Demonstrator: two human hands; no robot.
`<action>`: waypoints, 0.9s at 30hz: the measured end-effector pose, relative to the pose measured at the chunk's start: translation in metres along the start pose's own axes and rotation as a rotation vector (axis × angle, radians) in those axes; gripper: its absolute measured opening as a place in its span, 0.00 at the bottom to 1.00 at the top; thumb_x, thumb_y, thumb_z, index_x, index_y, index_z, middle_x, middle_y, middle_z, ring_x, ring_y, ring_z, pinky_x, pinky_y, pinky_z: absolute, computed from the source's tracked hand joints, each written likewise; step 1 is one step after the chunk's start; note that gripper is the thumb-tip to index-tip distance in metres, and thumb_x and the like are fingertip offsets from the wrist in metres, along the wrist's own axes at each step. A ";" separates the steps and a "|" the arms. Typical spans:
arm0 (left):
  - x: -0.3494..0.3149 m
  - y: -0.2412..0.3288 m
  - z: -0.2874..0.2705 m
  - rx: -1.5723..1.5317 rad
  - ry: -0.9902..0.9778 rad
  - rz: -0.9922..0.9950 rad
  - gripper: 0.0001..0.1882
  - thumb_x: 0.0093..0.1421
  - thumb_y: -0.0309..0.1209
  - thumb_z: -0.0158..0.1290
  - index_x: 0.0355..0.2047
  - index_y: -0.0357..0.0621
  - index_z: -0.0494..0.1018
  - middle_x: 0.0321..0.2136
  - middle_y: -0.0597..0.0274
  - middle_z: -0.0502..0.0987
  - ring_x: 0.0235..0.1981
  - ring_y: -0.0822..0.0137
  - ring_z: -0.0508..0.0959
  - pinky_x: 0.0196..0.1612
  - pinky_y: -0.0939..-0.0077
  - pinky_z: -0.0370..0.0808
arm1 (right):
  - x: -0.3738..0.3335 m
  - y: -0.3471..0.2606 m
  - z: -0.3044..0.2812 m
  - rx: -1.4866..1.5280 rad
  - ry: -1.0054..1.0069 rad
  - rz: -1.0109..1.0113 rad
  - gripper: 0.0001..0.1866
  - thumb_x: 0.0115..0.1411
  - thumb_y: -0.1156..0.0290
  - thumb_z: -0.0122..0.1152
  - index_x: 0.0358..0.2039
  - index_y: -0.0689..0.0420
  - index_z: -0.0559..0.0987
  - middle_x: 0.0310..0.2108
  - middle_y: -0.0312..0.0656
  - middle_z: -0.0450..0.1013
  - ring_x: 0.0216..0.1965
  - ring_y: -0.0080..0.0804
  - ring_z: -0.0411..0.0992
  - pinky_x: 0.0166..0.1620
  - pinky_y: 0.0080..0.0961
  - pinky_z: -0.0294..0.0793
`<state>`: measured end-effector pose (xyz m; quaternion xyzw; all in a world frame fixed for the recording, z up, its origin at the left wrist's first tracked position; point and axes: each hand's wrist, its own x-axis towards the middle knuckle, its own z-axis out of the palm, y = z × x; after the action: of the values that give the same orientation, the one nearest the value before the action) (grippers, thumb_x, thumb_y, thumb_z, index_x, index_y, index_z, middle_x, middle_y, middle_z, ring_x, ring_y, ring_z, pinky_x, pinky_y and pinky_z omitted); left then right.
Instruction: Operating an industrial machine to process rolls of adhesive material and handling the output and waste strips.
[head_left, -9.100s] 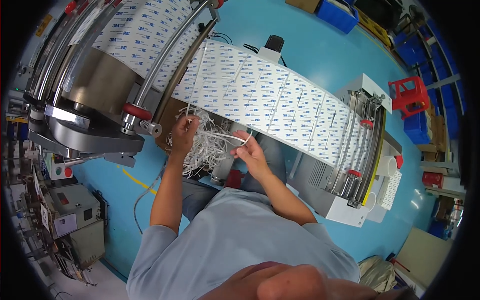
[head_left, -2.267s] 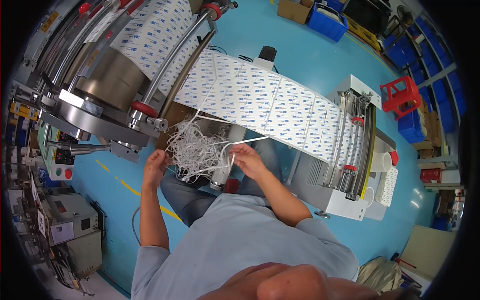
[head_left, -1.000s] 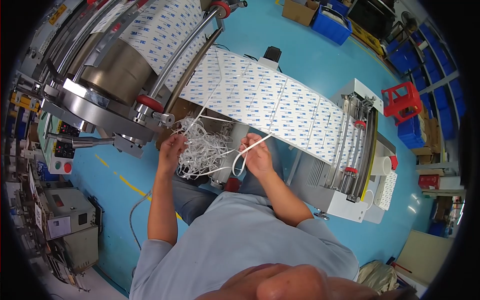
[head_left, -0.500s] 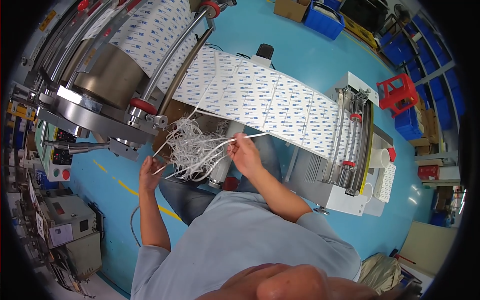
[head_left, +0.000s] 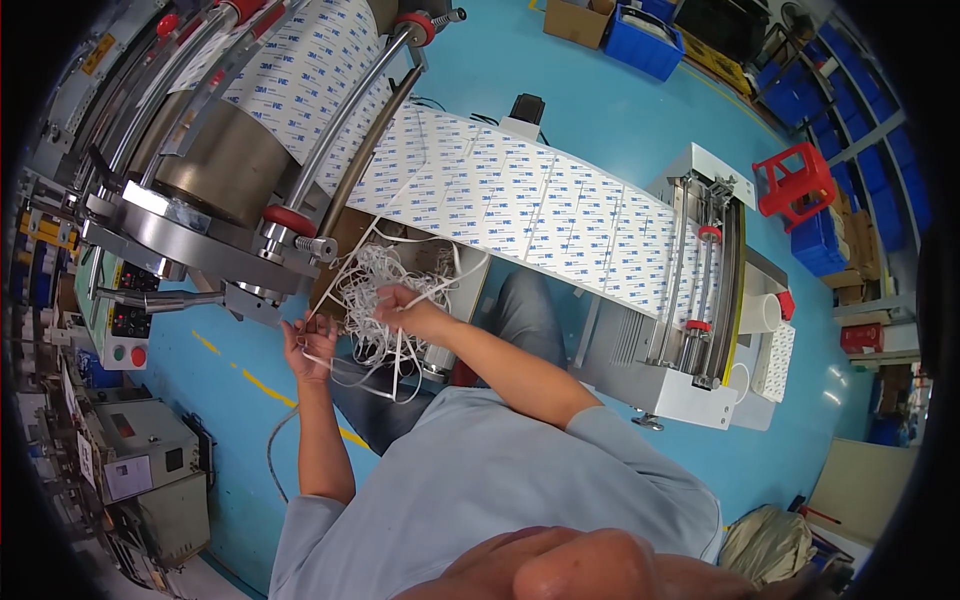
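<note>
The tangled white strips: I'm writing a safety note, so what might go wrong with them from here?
The right hand is at the tangled white strips; a pull could tighten the knot. Loose loops hang in front of the left trouser leg and might snag. One strip seems to reach the printed sheet's near edge, so a jerk could disturb it.

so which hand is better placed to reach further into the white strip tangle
Likely the right hand: it overlaps the white strip tangle in this view, while the left hand sits off its left edge.
</note>
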<state>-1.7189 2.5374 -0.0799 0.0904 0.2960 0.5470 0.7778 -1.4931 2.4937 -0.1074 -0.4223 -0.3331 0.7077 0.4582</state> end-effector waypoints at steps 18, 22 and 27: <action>0.005 0.007 -0.024 0.156 0.275 -0.027 0.30 0.57 0.57 0.42 0.41 0.39 0.69 0.31 0.56 0.75 0.30 0.60 0.74 0.35 0.66 0.72 | 0.005 -0.016 -0.006 0.267 0.136 0.017 0.09 0.59 0.60 0.55 0.31 0.50 0.74 0.22 0.28 0.69 0.23 0.14 0.63 0.24 0.12 0.61; 0.001 -0.033 0.038 1.616 -0.063 0.385 0.20 0.56 0.41 0.51 0.43 0.38 0.69 0.33 0.57 0.74 0.33 0.67 0.74 0.38 0.74 0.70 | 0.006 0.000 -0.014 0.210 0.073 -0.034 0.09 0.57 0.61 0.56 0.34 0.52 0.74 0.24 0.29 0.70 0.26 0.15 0.67 0.24 0.14 0.63; -0.006 -0.083 0.147 1.774 -0.436 0.275 0.32 0.46 0.45 0.59 0.46 0.36 0.67 0.40 0.51 0.74 0.47 0.54 0.68 0.50 0.63 0.60 | -0.002 0.004 0.005 0.188 0.037 -0.201 0.11 0.55 0.71 0.56 0.40 0.55 0.73 0.33 0.33 0.71 0.32 0.20 0.68 0.29 0.17 0.67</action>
<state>-1.5719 2.5270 0.0020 0.7887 0.4402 0.1783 0.3903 -1.4984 2.4902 -0.1084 -0.3551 -0.2973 0.6783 0.5704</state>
